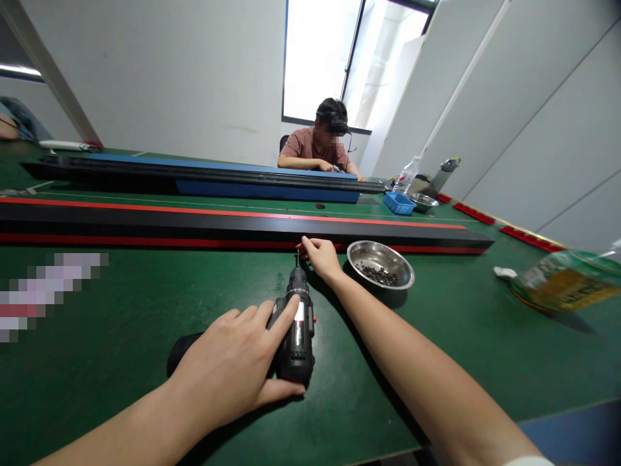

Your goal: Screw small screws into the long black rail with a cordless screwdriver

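Left hand (233, 366) wraps the black cordless screwdriver (297, 330), which lies on the green bench (121, 310) near centre; index finger stretches along the top of its body, thumb under its rear end, other fingers curled over the handle. Bit tip points far, at the near edge of the long black-and-red rail (194, 223).

Right hand (320, 255) is pinched shut at the rail's near edge, just right of the bit tip; fingertips touch the rail or something tiny there, too small to tell what.

Containers:
- Steel bowl (381, 264), just right of the right hand, holds a small pile of dark screws on its bottom.
- Blue tray (399, 202), far right; contents not visible.
- Second steel bowl (423, 202) beside the tray; contents not visible.
- Clear plastic bottle (565, 281) lying on its side at near right, yellowish liquid inside.

Counts: one screwdriver, two steel bowls, one blue tray. Second rail, black and blue (218, 178), runs parallel behind the first, so two rails. Two more bottles stand far right by the tray.

Another person (317, 145) sits at the far side, arms on the bench.
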A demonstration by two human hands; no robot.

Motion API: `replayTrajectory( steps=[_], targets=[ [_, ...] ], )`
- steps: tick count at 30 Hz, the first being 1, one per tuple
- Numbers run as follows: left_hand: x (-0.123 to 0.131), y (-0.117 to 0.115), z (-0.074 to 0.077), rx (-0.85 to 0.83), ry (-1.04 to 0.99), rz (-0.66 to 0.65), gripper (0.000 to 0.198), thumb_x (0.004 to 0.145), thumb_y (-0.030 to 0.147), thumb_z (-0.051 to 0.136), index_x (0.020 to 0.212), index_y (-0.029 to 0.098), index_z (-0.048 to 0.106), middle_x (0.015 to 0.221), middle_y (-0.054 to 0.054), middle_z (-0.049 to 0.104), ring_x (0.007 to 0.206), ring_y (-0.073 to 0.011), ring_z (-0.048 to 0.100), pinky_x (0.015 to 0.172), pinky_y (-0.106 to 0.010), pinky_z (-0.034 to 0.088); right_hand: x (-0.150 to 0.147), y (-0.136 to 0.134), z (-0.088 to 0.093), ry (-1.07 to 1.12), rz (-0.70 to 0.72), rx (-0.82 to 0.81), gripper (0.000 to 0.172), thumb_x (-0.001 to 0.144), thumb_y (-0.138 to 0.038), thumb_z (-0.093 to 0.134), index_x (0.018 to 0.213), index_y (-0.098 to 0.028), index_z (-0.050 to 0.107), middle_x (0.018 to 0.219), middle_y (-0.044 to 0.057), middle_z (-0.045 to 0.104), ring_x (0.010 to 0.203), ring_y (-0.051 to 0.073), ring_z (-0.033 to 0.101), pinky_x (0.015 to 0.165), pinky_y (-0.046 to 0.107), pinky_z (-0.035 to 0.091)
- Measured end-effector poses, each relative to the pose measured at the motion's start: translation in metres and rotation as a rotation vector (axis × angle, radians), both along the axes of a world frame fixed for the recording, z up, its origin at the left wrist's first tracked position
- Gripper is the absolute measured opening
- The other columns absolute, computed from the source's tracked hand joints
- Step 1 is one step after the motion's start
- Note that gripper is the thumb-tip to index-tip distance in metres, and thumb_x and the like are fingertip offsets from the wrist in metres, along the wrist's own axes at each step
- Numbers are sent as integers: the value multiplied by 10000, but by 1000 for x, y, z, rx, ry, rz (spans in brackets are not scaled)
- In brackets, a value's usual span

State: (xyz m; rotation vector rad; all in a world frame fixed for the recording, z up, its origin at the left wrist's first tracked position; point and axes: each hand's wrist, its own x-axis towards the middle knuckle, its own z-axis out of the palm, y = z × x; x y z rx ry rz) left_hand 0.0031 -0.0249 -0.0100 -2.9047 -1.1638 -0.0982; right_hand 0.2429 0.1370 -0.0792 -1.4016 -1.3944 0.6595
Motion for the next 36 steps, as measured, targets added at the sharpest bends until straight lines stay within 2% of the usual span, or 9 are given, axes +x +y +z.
replayTrajectory(
  steps=[19,36],
  targets=[
    [0,0,-1,3,-4,0,1022,836,806,572,1648,259,279,1326,-165,663,1087,-348,672,932,-513,555,-4,-9,7,91,24,-5,511,995,-554,504,893,-146,795,846,96,773,661,171,688,618,266,519],
    [1,1,-1,3,1,3,1035,830,800,587,1654,264,263,1339,-160,659,1098,-344,668,937,-497,548,-2,-8,7,35,50,15,518,988,-567,528,883,-155,824,856,97,793,667,191,714,683,301,542]
  ],
)
